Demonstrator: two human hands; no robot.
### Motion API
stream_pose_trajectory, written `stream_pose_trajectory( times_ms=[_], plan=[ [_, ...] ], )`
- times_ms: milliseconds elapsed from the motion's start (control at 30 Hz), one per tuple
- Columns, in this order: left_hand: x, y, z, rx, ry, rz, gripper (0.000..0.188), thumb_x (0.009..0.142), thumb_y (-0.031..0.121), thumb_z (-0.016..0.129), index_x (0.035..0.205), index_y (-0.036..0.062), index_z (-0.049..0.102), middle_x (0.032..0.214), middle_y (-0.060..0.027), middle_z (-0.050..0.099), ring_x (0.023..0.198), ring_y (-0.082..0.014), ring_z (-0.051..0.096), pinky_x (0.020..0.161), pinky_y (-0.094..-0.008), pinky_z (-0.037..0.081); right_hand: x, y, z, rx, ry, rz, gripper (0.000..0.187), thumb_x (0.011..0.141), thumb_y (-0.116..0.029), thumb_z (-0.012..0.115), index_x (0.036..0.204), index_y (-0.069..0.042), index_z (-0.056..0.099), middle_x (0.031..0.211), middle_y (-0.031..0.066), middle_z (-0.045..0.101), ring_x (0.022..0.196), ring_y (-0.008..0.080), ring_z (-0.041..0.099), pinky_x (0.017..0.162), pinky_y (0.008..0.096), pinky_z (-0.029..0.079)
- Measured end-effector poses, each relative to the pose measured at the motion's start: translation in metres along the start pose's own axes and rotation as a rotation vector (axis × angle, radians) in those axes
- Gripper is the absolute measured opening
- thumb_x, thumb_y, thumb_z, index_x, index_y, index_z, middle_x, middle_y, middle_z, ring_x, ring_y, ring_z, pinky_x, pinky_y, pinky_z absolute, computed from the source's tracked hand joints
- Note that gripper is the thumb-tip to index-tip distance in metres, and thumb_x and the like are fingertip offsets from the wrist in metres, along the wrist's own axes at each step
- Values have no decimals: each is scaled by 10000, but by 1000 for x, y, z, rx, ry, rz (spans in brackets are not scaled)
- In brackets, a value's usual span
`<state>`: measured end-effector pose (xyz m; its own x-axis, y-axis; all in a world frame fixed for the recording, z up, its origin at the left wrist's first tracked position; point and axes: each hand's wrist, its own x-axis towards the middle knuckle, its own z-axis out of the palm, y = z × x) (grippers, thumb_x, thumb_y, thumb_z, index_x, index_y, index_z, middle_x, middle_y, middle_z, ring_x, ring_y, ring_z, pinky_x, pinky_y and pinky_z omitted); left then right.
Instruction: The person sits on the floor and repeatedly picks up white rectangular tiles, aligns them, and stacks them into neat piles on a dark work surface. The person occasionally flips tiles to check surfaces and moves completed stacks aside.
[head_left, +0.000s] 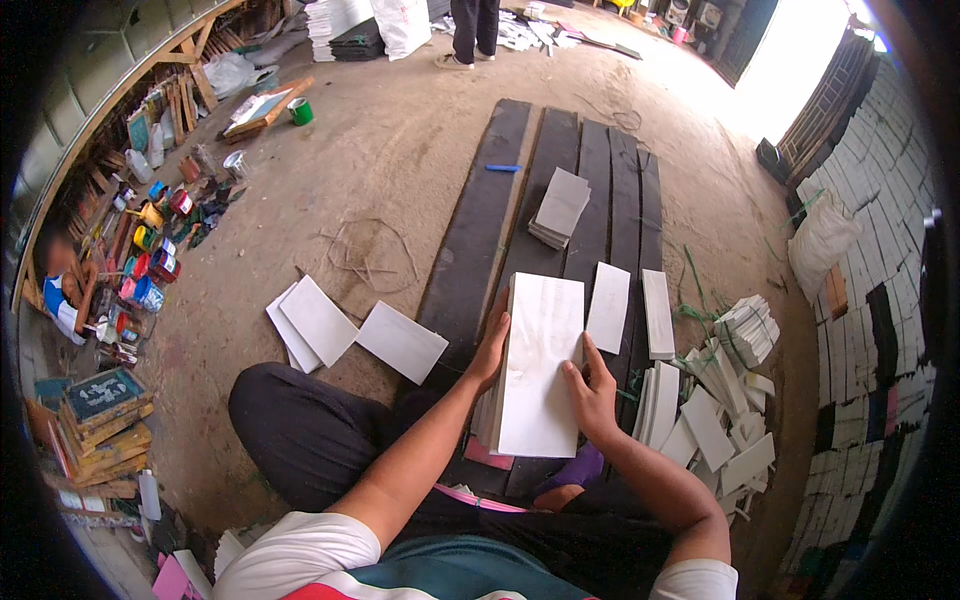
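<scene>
A thick stack of flat white rectangular card pieces (pixel 545 365) stands in front of me, its top sheet facing up. My left hand (pixel 490 350) presses along the stack's left edge, its fingers partly hidden. On the opposite edge, my right hand (pixel 594 393) grips with the thumb on the top sheet. A smaller grey-white stack (pixel 561 207) lies farther off on the dark planks (pixel 500 215). Just right of my hands rests a single white piece (pixel 609 308), and another white piece (pixel 658 315) lies beyond it.
Loose white pieces (pixel 318 320) lie on the floor at left. Right of me is a heap of white bundles (pixel 725 430) with green string. A blue pen-like object (pixel 503 168) sits on a plank. Paint pots (pixel 165 265) crowd the left; a person (pixel 474 30) stands at the back.
</scene>
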<state>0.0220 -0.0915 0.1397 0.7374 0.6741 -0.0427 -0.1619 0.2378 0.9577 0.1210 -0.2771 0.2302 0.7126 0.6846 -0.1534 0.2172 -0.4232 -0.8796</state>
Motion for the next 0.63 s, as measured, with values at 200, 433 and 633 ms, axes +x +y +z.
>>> stream_pose_trajectory(
  times_ms=[200,433,633],
  plan=[
    [3,-12,-13,-17,-128,-16,855,983,380,616,1676,103,196,1679,-120,296,1539,-262,275,1247,-395,221,4,22,9,-3,126,-207,658,997,-179,708,1589,-84,438,1207,97,671,903,123,564,870,294,510],
    [9,0,-18,-14,-137,-18,1115,726,223,739,1677,96,172,1675,-134,309,1546,-279,288,1260,-416,218,40,37,-7,236,41,-119,392,1106,-288,504,1316,18,630,978,103,688,908,165,627,841,356,525],
    [-2,7,-31,136,-50,-138,1001,752,279,753,1633,84,317,1556,-109,486,1448,-265,430,1224,-391,290,142,140,-19,-598,148,-159,513,1050,-560,545,1347,-155,654,906,78,699,801,267,695,709,468,532]
  ],
)
